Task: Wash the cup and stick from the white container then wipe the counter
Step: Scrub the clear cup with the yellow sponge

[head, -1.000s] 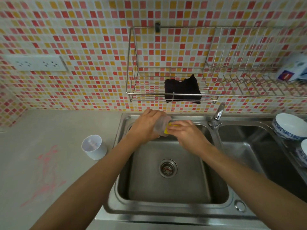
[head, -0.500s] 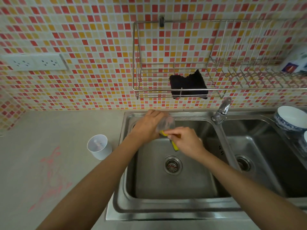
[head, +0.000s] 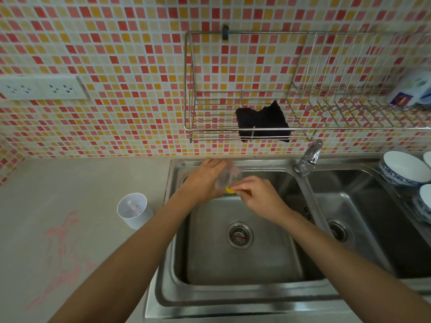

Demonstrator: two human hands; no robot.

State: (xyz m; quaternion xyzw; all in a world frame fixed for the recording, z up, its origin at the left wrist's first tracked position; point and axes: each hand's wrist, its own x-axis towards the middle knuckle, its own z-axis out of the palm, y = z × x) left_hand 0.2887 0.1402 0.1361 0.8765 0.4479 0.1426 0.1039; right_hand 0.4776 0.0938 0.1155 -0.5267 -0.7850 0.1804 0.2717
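Over the sink (head: 233, 287), the left hand (head: 205, 180) grips the cup (head: 227, 179) and the right hand (head: 261, 197) pinches a yellow sponge (head: 229, 190) against it; the stick (head: 134, 206) and stained counter (head: 70, 183) await.

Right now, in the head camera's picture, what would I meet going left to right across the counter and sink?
Pink marks → white container → left hand gripping the clear cup → right hand pinching a yellow sponge → faucet → blue-and-white bowls.
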